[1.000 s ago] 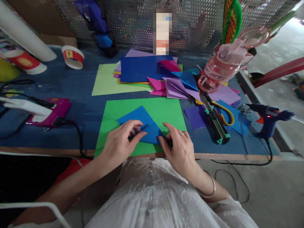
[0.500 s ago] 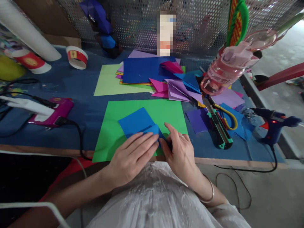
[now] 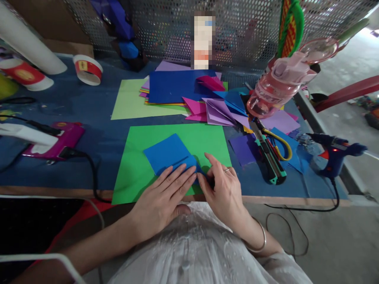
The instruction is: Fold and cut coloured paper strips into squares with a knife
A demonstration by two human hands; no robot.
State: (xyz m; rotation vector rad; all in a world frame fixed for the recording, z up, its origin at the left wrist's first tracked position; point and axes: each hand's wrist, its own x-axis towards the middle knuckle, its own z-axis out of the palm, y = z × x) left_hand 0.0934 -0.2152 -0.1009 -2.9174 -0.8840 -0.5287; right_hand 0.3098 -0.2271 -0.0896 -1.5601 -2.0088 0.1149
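A partly folded sheet of blue paper [image 3: 168, 152] lies tilted on a bright green sheet [image 3: 136, 148] at the table's front edge. My left hand [image 3: 166, 197] rests flat across the folded-over flap, fingers stretched and slightly apart, thumb out toward my body. At the right end of the fold, my right hand [image 3: 222, 183] pinches the paper between the thumb and curled fingers, its index finger raised. The pinched corner is mostly hidden by that hand, which wears a ring and a bangle.
Stacked coloured paper [image 3: 177, 85] and folded pieces [image 3: 217, 110] lie behind. To the right are a utility knife [image 3: 268, 154], yellow-handled scissors [image 3: 281, 142], a pink bottle [image 3: 272, 92] and a glue gun [image 3: 336, 154]. A magenta power strip [image 3: 68, 138] with cables sits left.
The view has shifted slightly, so most things sit a little further left. My left hand's fingers have spread somewhat and its thumb now shows. My right hand keeps its pinch.
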